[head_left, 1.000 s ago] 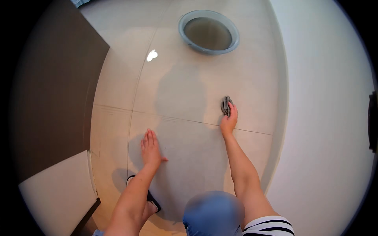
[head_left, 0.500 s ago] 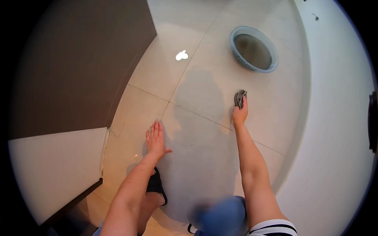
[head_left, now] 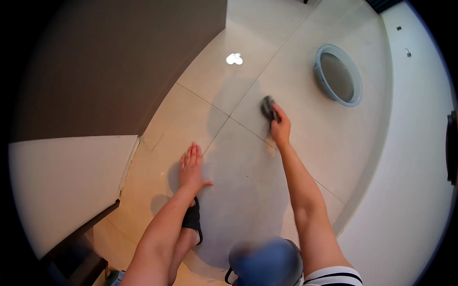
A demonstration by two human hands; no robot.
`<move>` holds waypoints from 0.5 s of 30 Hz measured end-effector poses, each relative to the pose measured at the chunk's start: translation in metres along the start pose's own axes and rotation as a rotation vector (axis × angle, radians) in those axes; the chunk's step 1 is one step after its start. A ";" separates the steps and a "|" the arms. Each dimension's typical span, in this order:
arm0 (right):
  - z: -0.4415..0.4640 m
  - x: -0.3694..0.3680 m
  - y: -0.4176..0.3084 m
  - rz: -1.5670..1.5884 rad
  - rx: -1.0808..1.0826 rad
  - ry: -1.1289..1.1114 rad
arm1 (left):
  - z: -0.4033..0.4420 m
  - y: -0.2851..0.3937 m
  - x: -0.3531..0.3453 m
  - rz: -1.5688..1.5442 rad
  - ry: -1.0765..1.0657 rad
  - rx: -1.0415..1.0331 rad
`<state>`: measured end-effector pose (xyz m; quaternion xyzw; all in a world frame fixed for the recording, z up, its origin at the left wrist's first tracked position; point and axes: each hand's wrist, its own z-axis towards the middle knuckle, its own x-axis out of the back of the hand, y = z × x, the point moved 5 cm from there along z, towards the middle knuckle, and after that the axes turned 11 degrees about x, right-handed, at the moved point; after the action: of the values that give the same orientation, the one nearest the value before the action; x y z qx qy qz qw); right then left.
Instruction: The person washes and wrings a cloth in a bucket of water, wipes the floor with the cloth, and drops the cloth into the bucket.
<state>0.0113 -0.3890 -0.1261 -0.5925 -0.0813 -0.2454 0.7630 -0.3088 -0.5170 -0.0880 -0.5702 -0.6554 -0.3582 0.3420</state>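
My right hand (head_left: 281,125) grips a bunched dark grey cloth (head_left: 268,108), which looks pressed to the tiled floor (head_left: 243,162) just past a crossing of tile joints. The cloth is slightly smeared by motion. Flat on the floor at the left, my left hand (head_left: 192,169) has its fingers straight and its thumb out to the side, holding nothing. Beyond my right hand, up and to the right, stands a round light blue basin (head_left: 350,101) with murky water in it.
A dark brown panel (head_left: 119,62) above a white base (head_left: 71,186) borders the floor on the left. A white wall (head_left: 415,143) curves along the right. My black slipper (head_left: 192,221) is close behind my left hand. A bright light reflection lies on the tiles ahead.
My right hand has swept the cloth to the left across the floor. The view has turned, so the basin appears further right. My left hand stays planted.
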 end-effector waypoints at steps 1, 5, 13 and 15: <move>0.012 -0.008 -0.003 -0.011 0.032 0.105 | 0.001 -0.001 0.003 -0.013 -0.009 -0.004; -0.061 -0.096 -0.071 0.151 0.277 -0.366 | -0.002 -0.010 0.001 -0.098 0.017 -0.077; 0.007 -0.079 -0.053 0.037 0.061 -0.155 | -0.018 -0.088 0.009 -0.161 0.108 0.030; 0.032 -0.112 -0.054 -0.132 0.084 -0.039 | -0.022 -0.107 0.010 -0.192 0.155 0.108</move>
<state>-0.1056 -0.3371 -0.1167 -0.5579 -0.1454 -0.2799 0.7677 -0.4156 -0.5407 -0.0774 -0.4560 -0.6969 -0.3965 0.3861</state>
